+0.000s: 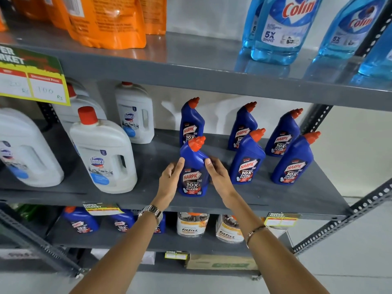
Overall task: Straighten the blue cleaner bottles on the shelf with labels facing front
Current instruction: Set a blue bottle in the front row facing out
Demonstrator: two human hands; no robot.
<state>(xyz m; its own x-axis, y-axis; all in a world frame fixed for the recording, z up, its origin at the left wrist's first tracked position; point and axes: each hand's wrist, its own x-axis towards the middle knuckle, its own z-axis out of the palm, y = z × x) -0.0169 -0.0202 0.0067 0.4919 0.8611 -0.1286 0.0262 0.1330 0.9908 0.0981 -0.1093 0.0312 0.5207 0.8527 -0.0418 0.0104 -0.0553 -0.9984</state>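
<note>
Six Harpic bottles on the middle shelf. Left hand and right hand clasp the front-left Harpic bottle at its waist. Likely rigid, smooth plastic, moderately heavy; mid-body grip suits turning.

Open shelf gap left of the front Harpic bottle; right side's tighter, next bottle near. White Domex jug blocks further left.

Blue bottles: "HARPIC", "10X TOTAL CLEAN". White jugs: "Domex"; clear blue bottles up top: "Colin", "5X SHINE". Jars below: "fitfizz"; price tag: "100 Rs".
</note>
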